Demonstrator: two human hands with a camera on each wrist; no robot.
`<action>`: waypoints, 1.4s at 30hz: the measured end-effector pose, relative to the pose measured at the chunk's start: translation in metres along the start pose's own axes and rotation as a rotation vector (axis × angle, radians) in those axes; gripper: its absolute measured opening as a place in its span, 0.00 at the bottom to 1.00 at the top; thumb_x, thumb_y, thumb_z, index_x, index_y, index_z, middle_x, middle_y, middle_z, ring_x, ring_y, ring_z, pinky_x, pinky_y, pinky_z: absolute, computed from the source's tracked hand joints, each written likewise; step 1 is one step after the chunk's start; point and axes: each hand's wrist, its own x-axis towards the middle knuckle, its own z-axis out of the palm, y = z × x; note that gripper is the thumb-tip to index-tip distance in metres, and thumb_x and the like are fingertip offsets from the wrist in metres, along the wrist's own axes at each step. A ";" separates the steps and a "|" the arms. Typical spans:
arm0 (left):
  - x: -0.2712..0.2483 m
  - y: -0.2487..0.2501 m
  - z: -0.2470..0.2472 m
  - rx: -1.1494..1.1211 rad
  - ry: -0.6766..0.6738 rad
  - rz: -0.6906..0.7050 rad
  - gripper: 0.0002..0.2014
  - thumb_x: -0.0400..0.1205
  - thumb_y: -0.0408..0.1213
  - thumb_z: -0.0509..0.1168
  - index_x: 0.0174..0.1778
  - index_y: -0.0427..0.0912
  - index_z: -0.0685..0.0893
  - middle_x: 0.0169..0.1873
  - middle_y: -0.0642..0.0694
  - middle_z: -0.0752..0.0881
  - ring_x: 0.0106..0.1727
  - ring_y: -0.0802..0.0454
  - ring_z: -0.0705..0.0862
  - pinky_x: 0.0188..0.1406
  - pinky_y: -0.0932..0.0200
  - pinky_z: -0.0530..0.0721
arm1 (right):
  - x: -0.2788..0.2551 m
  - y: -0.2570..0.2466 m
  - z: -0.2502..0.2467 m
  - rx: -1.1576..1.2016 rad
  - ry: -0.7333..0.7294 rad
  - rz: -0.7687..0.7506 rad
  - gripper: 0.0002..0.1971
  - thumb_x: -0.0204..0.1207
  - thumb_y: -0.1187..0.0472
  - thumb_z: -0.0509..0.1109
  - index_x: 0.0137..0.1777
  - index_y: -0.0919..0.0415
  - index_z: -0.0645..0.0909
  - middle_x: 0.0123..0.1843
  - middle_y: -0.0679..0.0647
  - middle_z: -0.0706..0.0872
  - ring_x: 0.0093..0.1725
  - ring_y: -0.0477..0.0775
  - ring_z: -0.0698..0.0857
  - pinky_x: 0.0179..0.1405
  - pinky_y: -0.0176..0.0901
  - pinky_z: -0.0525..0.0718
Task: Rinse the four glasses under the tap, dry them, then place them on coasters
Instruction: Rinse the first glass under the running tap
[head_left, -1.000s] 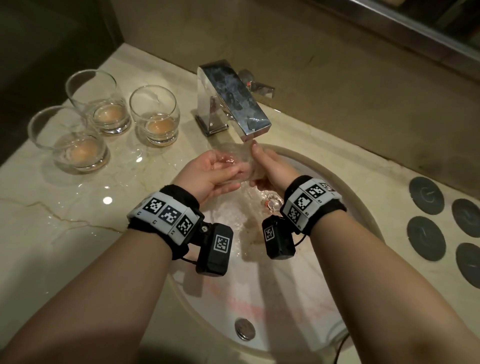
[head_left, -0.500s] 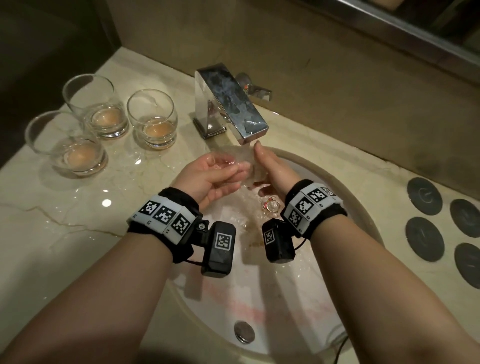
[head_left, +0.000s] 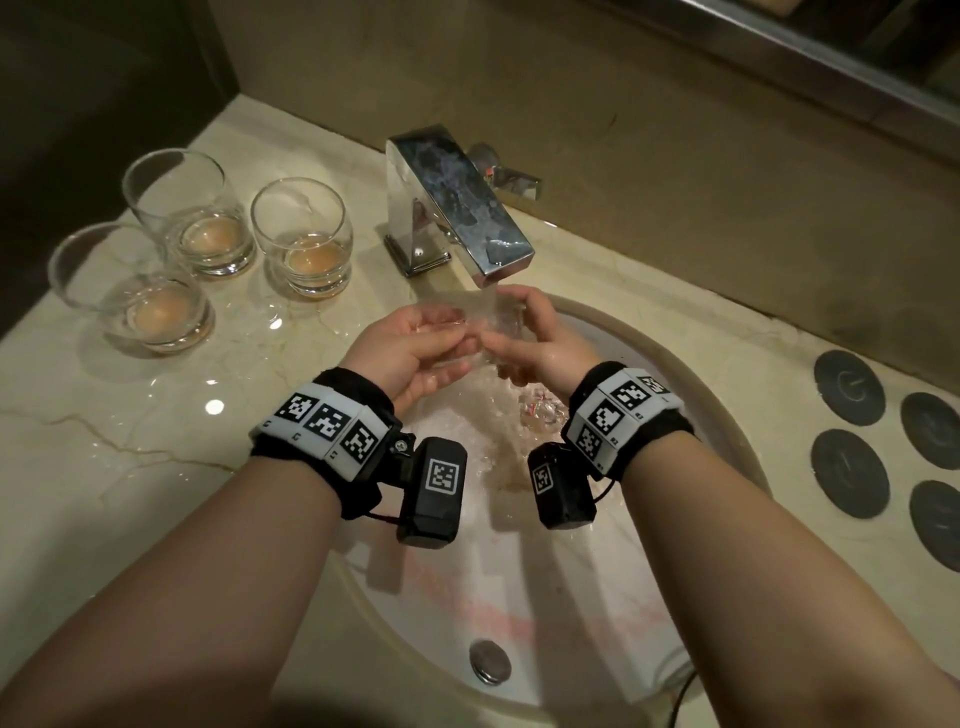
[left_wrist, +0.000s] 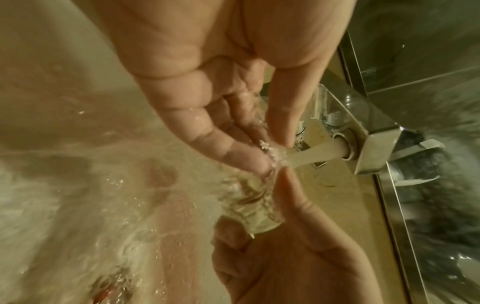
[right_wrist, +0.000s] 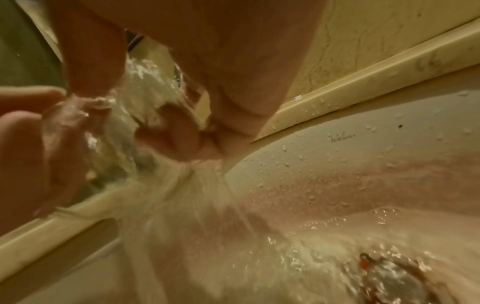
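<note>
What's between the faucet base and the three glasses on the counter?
Only bare wet counter lies between the faucet and the nearest glass, per head view.

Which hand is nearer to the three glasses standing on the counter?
Left. The left hand holds the glass under the tap on the side toward the three glasses; the right hand is beyond it, farther from them.

The tap (head_left: 457, 208) sticks out at 12 o'clock, right above both hands. Three glasses (head_left: 301, 244) stand close together at 10 o'clock. Four coasters (head_left: 849, 387) lie at 3 o'clock. The counter (head_left: 130, 457) at 8 o'clock is open but wet.
</note>
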 end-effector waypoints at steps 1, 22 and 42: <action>0.000 0.000 0.000 -0.001 0.001 -0.004 0.08 0.78 0.23 0.64 0.50 0.38 0.79 0.40 0.42 0.88 0.39 0.54 0.89 0.35 0.64 0.88 | 0.002 -0.002 0.002 -0.015 0.024 0.007 0.23 0.75 0.50 0.72 0.67 0.51 0.71 0.51 0.55 0.82 0.34 0.47 0.79 0.30 0.38 0.76; -0.002 -0.002 -0.002 0.002 0.018 -0.021 0.11 0.77 0.21 0.65 0.51 0.40 0.79 0.45 0.41 0.88 0.41 0.52 0.90 0.40 0.59 0.89 | 0.005 -0.004 0.010 -0.052 0.058 0.064 0.23 0.78 0.43 0.66 0.64 0.59 0.74 0.48 0.54 0.83 0.42 0.51 0.81 0.37 0.41 0.77; 0.002 -0.008 -0.015 -0.102 -0.016 -0.056 0.10 0.80 0.25 0.60 0.54 0.39 0.80 0.40 0.43 0.88 0.38 0.53 0.89 0.35 0.61 0.88 | 0.005 -0.005 0.004 -0.047 0.036 -0.002 0.34 0.62 0.53 0.83 0.67 0.54 0.74 0.60 0.47 0.82 0.54 0.47 0.81 0.46 0.36 0.78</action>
